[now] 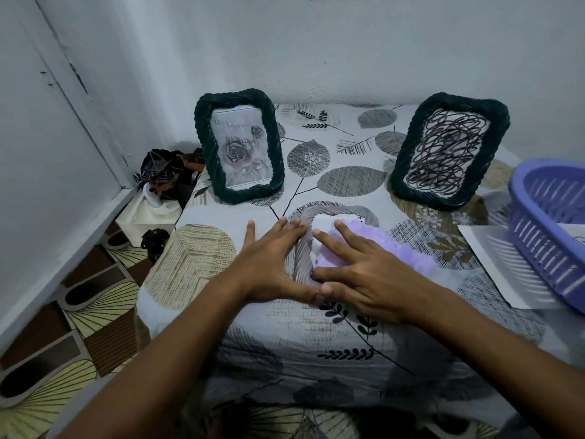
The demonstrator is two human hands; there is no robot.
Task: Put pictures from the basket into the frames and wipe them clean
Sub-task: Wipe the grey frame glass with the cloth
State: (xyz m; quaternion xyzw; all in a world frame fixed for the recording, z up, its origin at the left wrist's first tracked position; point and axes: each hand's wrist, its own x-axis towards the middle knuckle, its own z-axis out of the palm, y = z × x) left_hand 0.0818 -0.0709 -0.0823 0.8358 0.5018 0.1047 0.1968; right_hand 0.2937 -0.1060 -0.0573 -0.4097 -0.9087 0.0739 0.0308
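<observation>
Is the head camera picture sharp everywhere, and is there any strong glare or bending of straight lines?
Head view: dim, bluish light; the two dark frames are fairly sharp; the lilac cloth under the right hand looks overexposed and soft; the forearms blur near the bottom edge; wide-angle bending curves the wall edge at left.

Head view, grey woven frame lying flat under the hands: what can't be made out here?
- Grey woven frame: its near and right sides are hidden by the fluffy lilac cloth and the right hand.
- Its picture: only a white corner shows, so the content is unreadable.
- Lilac plastic basket: cut off by the right edge, contents unseen.
- White sheet: partly under the basket.
- Left hand: covers the frame's left rim.
</observation>
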